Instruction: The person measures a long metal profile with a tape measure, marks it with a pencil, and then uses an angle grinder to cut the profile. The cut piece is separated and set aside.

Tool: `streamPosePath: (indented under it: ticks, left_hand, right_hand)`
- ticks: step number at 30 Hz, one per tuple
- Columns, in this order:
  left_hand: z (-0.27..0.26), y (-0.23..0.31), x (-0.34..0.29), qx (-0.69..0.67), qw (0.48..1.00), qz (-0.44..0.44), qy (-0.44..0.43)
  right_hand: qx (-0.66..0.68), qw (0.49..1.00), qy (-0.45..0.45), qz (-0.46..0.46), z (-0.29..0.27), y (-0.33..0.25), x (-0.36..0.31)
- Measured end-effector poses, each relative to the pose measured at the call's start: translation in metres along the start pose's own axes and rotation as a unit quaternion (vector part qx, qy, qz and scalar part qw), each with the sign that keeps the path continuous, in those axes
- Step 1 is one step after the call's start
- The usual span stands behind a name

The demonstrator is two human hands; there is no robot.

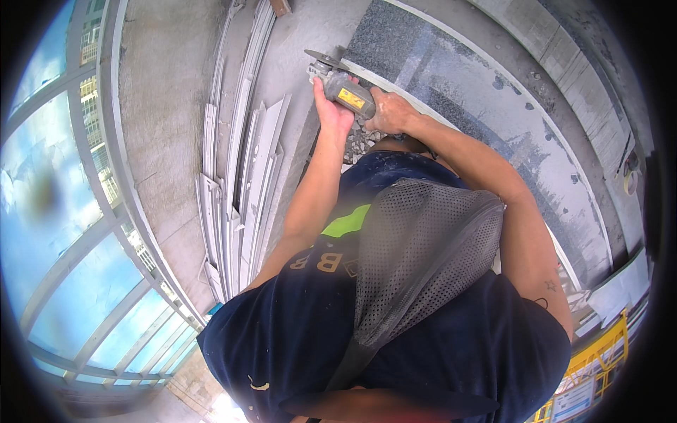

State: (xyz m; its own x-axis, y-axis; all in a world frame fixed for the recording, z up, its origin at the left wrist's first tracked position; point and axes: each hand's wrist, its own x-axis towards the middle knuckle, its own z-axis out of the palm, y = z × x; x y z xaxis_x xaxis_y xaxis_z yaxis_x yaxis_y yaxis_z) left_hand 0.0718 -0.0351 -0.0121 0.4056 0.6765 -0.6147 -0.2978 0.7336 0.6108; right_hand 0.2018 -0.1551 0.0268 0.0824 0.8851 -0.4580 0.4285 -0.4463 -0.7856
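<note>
Both my hands hold an angle grinder (343,96) out in front of me, a grey tool with a yellow label on its body. My left hand (333,113) is wrapped around it from below, near the head. At the rear end of the body, my right hand (389,111) grips with bent fingers. A thin disc (326,59) sits on the grinder's head, by the corner of a dark grey stone slab (416,56). Whether the disc touches the slab's edge I cannot tell. Broken stone rubble (357,143) lies below the grinder.
Long pale metal profiles (243,169) lie in a bundle on the left. Beyond them are a concrete strip (166,120) and a large framed window (70,176). A roll of tape (630,183) is at the far right, and a yellow metal frame (599,356) stands at lower right.
</note>
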Motion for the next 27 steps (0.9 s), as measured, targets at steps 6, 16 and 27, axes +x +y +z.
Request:
streamPosePath:
  ticks: [6,16,27]
  left_hand:
    - [0.001,0.000,0.001,-0.007,1.000,-0.001,0.009]
    - [0.002,0.001,0.001,0.002,1.000,-0.005,0.010]
    - [0.001,-0.001,0.000,0.002,1.000,-0.009,0.016]
  right_hand:
    - [-0.005,1.000,-0.010,0.006,-0.003,-0.001,0.001]
    - [-0.014,1.000,-0.010,0.007,-0.003,-0.001,0.004]
    - [-0.024,1.000,0.011,-0.012,0.000,0.005,0.010]
